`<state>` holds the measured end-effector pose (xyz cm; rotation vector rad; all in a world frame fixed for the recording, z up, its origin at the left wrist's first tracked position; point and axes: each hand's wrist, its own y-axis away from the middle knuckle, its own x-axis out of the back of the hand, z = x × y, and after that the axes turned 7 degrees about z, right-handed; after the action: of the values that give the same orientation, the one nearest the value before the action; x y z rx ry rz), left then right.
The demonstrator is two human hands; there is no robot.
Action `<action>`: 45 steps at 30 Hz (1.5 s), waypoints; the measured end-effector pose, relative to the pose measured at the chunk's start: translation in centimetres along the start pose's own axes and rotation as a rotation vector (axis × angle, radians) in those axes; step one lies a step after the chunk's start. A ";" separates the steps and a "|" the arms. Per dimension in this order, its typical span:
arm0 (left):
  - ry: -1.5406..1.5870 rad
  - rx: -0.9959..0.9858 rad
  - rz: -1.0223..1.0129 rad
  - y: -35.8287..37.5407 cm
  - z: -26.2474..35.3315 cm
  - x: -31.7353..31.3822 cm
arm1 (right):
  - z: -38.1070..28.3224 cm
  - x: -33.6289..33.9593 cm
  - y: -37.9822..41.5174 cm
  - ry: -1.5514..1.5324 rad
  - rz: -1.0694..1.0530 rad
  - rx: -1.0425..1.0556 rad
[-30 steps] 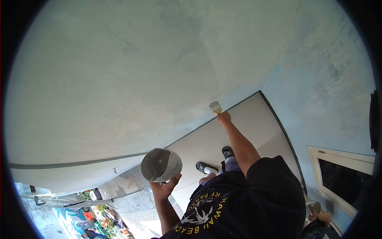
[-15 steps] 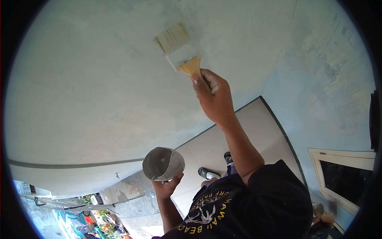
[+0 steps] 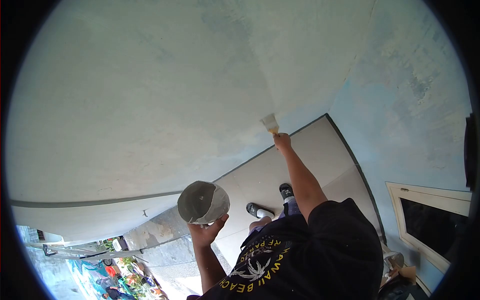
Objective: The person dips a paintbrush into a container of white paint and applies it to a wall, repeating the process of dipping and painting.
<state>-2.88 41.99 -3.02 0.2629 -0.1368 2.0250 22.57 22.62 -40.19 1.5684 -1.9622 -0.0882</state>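
A wide, flat paintbrush (image 3: 270, 122) has its bristles against the pale wall (image 3: 150, 100), low down near the dark strip along the floor. Its wooden handle is in the closed fingers of my right hand (image 3: 282, 141), with that arm stretched far out. Closer to my body, my left hand (image 3: 206, 232) grips a round, paint-smeared grey container (image 3: 204, 202) from below and the side. The container is tilted so that its grey-coated inside shows; most of the fingers under it are hidden.
Tiled floor (image 3: 265, 175) lies under my sandalled feet (image 3: 260, 210). A bluish, patchy wall (image 3: 390, 115) meets the pale one at a corner. On the right is a white-framed window (image 3: 430, 220), with a cardboard piece (image 3: 404, 274) below. Plants and colourful items (image 3: 131, 275) stand outside.
My right hand has carried the paintbrush down the wall, from high up to near the floor edge, extending the arm. The left hand and container have hardly shifted.
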 end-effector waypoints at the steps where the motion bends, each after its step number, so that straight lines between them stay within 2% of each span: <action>1: -0.017 -0.002 -0.030 0.0 0.1 0.0 | 0.6 0.3 -0.4 0.016 -0.041 -0.212; 4: 0.013 -0.087 -0.014 0.4 0.6 -0.4 | -0.3 1.9 -0.7 -0.004 -0.055 -0.087; 8: 0.038 0.002 -0.025 1.1 0.5 -0.2 | -10.6 7.3 3.2 0.049 -0.037 0.326; 11: 0.023 -0.022 -0.024 0.8 0.1 -0.3 | -19.3 13.3 9.6 -0.024 -0.067 0.417; 13: 0.032 -0.004 -0.036 0.8 -0.2 -0.2 | -22.3 14.9 12.9 -0.337 -0.022 0.544; 14: 0.031 -0.003 -0.036 0.7 -0.1 -0.4 | -22.5 14.5 13.7 -0.337 -0.023 0.542; 16: 0.088 -0.021 -0.029 0.5 0.2 -0.9 | -22.8 13.9 14.5 -0.528 0.012 0.568; 19: 0.062 -0.040 -0.024 0.5 0.3 -0.7 | -17.7 8.2 11.1 -0.379 -0.032 0.451; 21: 0.049 -0.030 -0.024 0.7 0.4 -0.4 | -10.8 2.4 6.9 -0.291 0.023 0.474; 23: 0.039 -0.022 -0.020 0.6 0.1 0.0 | -7.4 0.8 4.7 -0.201 0.076 0.501; 25: -0.012 0.023 0.014 1.1 -0.6 1.0 | -4.4 0.5 4.3 -0.171 -0.201 -0.088; 26: -0.014 0.030 0.018 1.6 -0.6 1.0 | -2.7 0.4 4.0 -0.165 -0.205 -0.092; 28: 0.011 0.004 0.030 1.4 -0.6 0.9 | -0.8 -0.6 2.5 -0.029 -0.123 -0.381; 29: 0.009 -0.003 0.029 1.1 -0.8 0.9 | -0.8 -1.1 2.2 -0.035 -0.123 -0.379; 31: 0.026 -0.051 0.057 1.4 -1.4 1.2 | -1.3 -0.3 3.0 -0.020 -0.110 0.095; 32: 0.027 -0.039 0.061 1.5 -1.5 1.1 | -5.2 1.9 5.5 0.040 -0.004 0.281; 33: 0.027 -0.007 0.060 1.4 -1.6 1.2 | -8.2 3.6 7.9 0.047 -0.010 0.277; 35: 0.024 0.023 0.056 1.0 -1.5 1.3 | -11.8 5.1 10.9 -0.291 0.082 0.406; 38: 0.033 0.033 0.066 0.5 -1.4 1.1 | -11.4 3.5 9.5 -0.278 0.049 0.405; 41: -0.006 0.061 0.070 -0.3 -1.2 1.3 | -7.2 -0.5 5.7 -0.206 0.138 0.455; 42: -0.014 0.002 0.058 -0.6 -1.2 1.3 | -5.3 -1.9 4.1 -0.212 0.138 0.454; 43: -0.021 -0.051 0.049 -0.7 -1.2 1.4 | -2.8 -3.1 2.7 -0.106 0.147 0.418; 45: -0.039 0.001 0.043 -0.4 -0.8 1.8 | 0.0 -3.3 1.8 0.004 0.150 0.379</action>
<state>-3.42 43.92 -3.38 0.3025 -0.1668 2.0637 21.36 26.15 -40.88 1.6371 -2.1778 0.3682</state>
